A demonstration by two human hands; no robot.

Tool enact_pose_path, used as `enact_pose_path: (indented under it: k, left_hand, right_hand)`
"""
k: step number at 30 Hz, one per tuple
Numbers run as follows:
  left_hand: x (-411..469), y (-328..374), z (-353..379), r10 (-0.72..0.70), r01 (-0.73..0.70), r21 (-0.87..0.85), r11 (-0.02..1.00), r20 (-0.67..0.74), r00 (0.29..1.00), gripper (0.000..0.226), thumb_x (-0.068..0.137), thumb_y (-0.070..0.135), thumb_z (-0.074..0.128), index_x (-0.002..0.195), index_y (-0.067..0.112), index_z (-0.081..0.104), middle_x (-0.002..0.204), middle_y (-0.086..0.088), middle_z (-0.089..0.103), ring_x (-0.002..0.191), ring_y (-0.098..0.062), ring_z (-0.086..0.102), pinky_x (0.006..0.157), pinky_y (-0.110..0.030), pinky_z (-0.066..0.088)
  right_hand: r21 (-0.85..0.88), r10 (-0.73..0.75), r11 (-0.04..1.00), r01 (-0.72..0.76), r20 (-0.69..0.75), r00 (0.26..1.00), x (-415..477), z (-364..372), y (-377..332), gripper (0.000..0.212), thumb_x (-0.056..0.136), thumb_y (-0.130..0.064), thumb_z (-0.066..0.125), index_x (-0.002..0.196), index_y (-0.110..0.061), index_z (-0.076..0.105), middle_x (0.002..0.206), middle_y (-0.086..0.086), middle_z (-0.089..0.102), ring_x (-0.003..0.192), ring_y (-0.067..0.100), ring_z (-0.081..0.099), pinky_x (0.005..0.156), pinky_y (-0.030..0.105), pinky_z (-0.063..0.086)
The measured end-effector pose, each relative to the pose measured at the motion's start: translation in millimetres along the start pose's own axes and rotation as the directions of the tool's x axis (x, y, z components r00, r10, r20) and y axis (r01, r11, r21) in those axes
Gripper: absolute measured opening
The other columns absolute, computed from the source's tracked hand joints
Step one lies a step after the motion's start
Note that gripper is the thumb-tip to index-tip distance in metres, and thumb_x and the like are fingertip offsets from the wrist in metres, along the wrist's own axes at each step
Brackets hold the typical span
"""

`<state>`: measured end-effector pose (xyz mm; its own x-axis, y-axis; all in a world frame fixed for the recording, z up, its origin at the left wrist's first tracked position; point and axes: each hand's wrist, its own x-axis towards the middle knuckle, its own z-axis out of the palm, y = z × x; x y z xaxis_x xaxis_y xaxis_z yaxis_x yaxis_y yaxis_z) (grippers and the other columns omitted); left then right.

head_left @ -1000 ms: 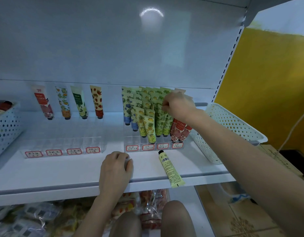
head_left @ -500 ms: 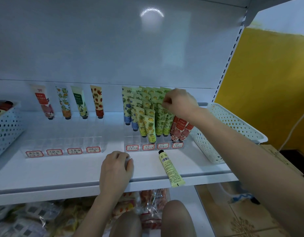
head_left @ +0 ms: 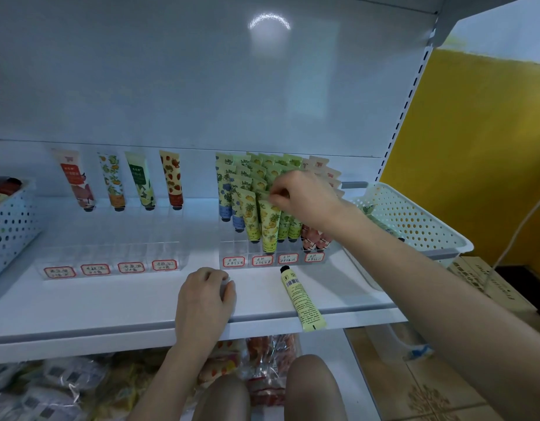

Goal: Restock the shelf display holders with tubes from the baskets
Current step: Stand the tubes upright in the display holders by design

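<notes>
The right hand (head_left: 305, 199) pinches a tube (head_left: 270, 226) standing in the holder (head_left: 232, 249). The left hand (head_left: 205, 299) rests on the shelf (head_left: 111, 302), fingers loosely curled, holding nothing.

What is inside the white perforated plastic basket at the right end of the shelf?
A few pale green tubes show inside the white perforated plastic basket, at its left side. The person's right forearm covers the rest.
</notes>
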<state>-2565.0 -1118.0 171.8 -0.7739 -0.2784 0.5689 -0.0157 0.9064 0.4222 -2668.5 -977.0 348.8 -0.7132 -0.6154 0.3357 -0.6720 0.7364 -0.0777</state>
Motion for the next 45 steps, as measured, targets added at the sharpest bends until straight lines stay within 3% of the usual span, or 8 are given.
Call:
enact_pose_path:
  k: [3,8,17,21,26,32,38,45]
  left_hand:
    - [0,1,0,0.004,-0.004,0.01,1.0,-0.011,1.0,0.016,0.064,0.003,0.08,0.076,0.003,0.07,0.076,-0.012,0.067,0.068,-0.027,0.063,0.064,-0.036,0.054]
    - [-1,0,1,0.0,0.0,0.012,1.0,-0.004,1.0,0.016,0.063,0.005,0.081,0.074,0.005,0.069,0.075,-0.01,0.067,0.067,-0.025,0.063,0.063,-0.035,0.055]
    - [-1,1,-1,-0.003,0.003,-0.003,1.0,0.0,1.0,0.014,0.065,0.004,0.079,0.075,0.004,0.07,0.075,-0.011,0.067,0.068,-0.026,0.062,0.062,-0.035,0.053]
    - [0,0,-1,0.006,-0.006,-0.009,1.0,-0.003,1.0,0.013,0.066,0.004,0.079,0.076,0.004,0.07,0.076,-0.011,0.067,0.068,-0.026,0.062,0.063,-0.034,0.053]
    - [0,0,0,-0.006,0.006,-0.014,1.0,0.01,1.0,0.013,0.068,0.005,0.078,0.078,0.004,0.071,0.077,-0.011,0.068,0.07,-0.025,0.062,0.065,-0.034,0.053]
    - [0,-1,0,-0.003,0.003,-0.011,1.0,0.01,1.0,0.013,0.067,0.004,0.078,0.077,0.003,0.07,0.077,-0.012,0.067,0.07,-0.027,0.062,0.065,-0.036,0.054]
    - [0,1,-1,0.005,-0.005,-0.009,1.0,0.0,1.0,0.014,0.065,0.004,0.079,0.076,0.002,0.07,0.075,-0.013,0.067,0.068,-0.027,0.063,0.064,-0.036,0.054]
    - [0,2,-2,-0.01,0.009,0.012,1.0,0.015,1.0,0.016,0.064,0.006,0.081,0.075,0.004,0.07,0.075,-0.012,0.067,0.068,-0.026,0.063,0.064,-0.035,0.055]
  right_hand:
    - [-0.118,0.015,0.993,-0.014,0.007,1.0,0,5,0,0.027,0.097,-0.02,0.042,0.096,-0.006,0.065,0.093,0.008,0.068,0.08,0.025,0.064,0.067,0.038,0.054]
    - [-0.179,0.003,0.984,0.001,0.023,1.0,-4,10,1,0.029,0.1,-0.018,0.037,0.089,-0.004,0.06,0.086,0.007,0.061,0.078,0.027,0.062,0.064,0.034,0.05]
    - [-0.038,0.008,0.999,-0.008,0.017,1.0,-8,9,9,0.033,0.1,-0.026,0.038,0.094,-0.004,0.062,0.093,0.009,0.062,0.084,0.025,0.059,0.068,0.036,0.051]
    - [-0.045,0.016,0.999,-0.014,0.036,0.999,-6,10,8,0.032,0.1,-0.026,0.037,0.098,-0.004,0.06,0.097,0.011,0.062,0.088,0.027,0.06,0.072,0.04,0.052]
    - [-0.06,-0.021,0.998,0.022,0.018,1.0,-8,9,10,0.033,0.1,-0.03,0.038,0.096,-0.006,0.06,0.091,0.006,0.06,0.084,0.024,0.059,0.062,0.032,0.044]
    - [-0.133,-0.077,0.988,0.08,0.026,0.997,-8,9,6,0.036,0.101,-0.033,0.035,0.094,-0.007,0.059,0.089,0.007,0.062,0.078,0.022,0.059,0.064,0.035,0.05]
    - [0.055,-0.012,0.998,0.012,-0.01,1.0,-4,8,5,0.034,0.096,-0.039,0.046,0.096,-0.009,0.061,0.085,0.004,0.064,0.071,0.018,0.055,0.065,0.036,0.052]
    - [-0.076,-0.077,0.994,0.076,-0.004,0.997,-1,7,3,0.03,0.1,-0.03,0.04,0.101,-0.009,0.061,0.093,0.006,0.067,0.081,0.021,0.062,0.061,0.03,0.045]
